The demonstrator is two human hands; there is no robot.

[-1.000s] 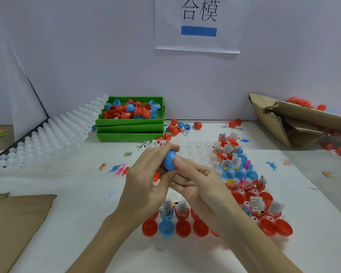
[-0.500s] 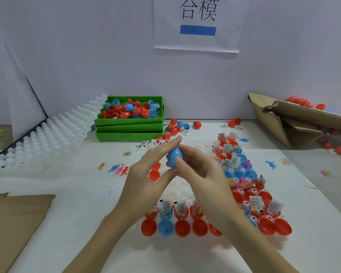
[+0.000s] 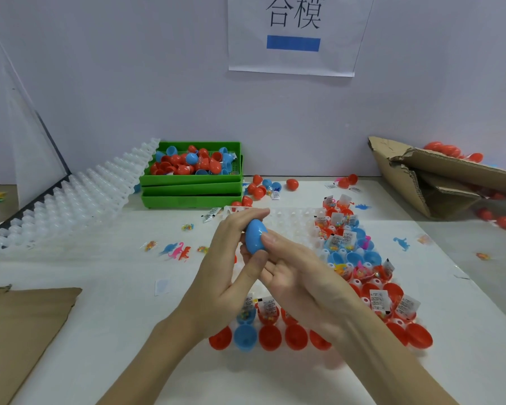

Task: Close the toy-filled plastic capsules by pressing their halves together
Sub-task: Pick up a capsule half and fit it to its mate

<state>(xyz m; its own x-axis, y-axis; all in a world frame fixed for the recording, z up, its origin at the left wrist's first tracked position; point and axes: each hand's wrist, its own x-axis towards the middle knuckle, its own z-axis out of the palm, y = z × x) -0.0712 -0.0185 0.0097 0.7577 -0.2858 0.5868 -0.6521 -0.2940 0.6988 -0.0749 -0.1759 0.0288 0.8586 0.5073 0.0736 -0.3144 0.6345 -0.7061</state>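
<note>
A blue egg-shaped capsule [image 3: 255, 235] is held up above the table between both hands, its halves together. My left hand [image 3: 225, 267] holds it from the left, index finger over its top and thumb under it. My right hand [image 3: 298, 276] grips it from the right with the fingertips on its side. Below the hands lies a clear tray [image 3: 292, 226] with open red and blue capsule halves [image 3: 270, 336] holding small toys and paper slips.
A stack of green bins [image 3: 192, 188] with loose capsule halves stands at the back. White moulded trays [image 3: 70, 206] lean at the left, a torn cardboard box [image 3: 438, 182] at the right, brown cardboard [image 3: 18, 331] at the front left. Small toy dinosaurs [image 3: 177, 250] lie scattered.
The blue capsule has turned from showing only a rounded end to standing upright as a whole egg. Both hands have risen slightly with it and shifted their fingers.
</note>
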